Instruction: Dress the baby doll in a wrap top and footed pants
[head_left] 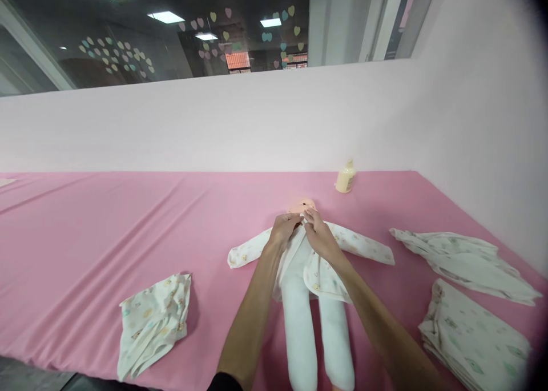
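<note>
A baby doll (303,205) lies on its back with its head away from me. It wears white pants (299,322) and a white patterned baby jacket (359,244), whose sleeves stretch out to both sides. The jacket's front hangs apart below the chest. At the doll's neck, my left hand (285,226) is closed on the left side of the jacket's collar. Right beside it, my right hand (317,234) pinches the collar's other edge. The fingertips of both hands nearly meet and hide the doll's chin and the neckline.
Pink cloth (205,225) covers the table. A cream bottle (345,177) stands at the back by the wall. To the left lies a crumpled patterned garment (154,324); on the right are a loosely spread garment (466,263) and a folded patterned cloth (475,334).
</note>
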